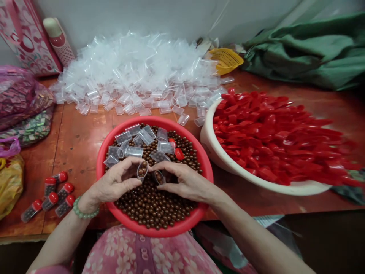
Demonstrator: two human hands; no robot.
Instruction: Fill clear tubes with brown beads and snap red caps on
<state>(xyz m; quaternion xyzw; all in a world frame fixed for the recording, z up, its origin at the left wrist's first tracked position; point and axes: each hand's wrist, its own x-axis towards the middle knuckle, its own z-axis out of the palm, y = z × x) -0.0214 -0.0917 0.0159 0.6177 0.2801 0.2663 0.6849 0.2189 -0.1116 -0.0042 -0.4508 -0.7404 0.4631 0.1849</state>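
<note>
Over a red basin [209, 167] of small round brown balls [159, 211], each of my hands grips a clear plastic tube. The left tube [142, 170] sits between the fingers and thumb of my left hand [119, 177], its mouth facing me with brown balls inside. My right hand [185, 179] pinches the right tube [159, 177], also tilted and holding brown balls. Both hands are close together, nearly touching. Several loose clear tubes [146, 135] and a red cap [179, 153] lie on the balls at the back of the basin.
A large heap of clear tubes [137, 72] lies behind. On the right, a white basin [211, 140] is piled with red caps [268, 133]. Filled, red-capped tubes [51, 199] lie at left, near plastic bags [23, 99]. A yellow basket [226, 61] and green cloth [308, 53] are farther back.
</note>
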